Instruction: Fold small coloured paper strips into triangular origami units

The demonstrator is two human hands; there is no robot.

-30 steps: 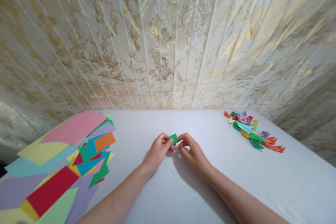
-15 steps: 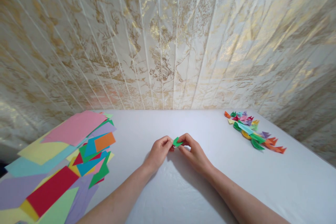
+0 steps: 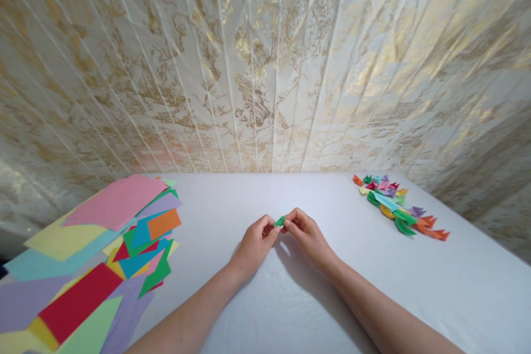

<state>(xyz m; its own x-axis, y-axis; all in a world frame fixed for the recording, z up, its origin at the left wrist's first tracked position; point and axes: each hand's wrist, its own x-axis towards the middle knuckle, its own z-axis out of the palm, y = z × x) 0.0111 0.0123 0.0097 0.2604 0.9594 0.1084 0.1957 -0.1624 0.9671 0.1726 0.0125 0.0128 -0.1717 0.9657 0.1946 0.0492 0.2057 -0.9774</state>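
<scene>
A small folded piece of green paper (image 3: 280, 222) is held between both hands, above the middle of the white table. My left hand (image 3: 258, 239) pinches its left end between thumb and fingers. On the other side, my right hand (image 3: 306, 234) is closed on the right end, thumb and index finger pressed together. Fingers cover much of the paper, so its exact folds cannot be made out.
Sheets and cut pieces of coloured paper (image 3: 120, 202) lie overlapping on the left, with a red rectangle (image 3: 81, 301) on top near the front. Several small folded paper shapes (image 3: 402, 215) sit grouped at the right on the white table (image 3: 249, 193).
The green paper now shows as a narrower shape between the fingers. My right thumb has moved up against it, and both hands have closed in more tightly.
</scene>
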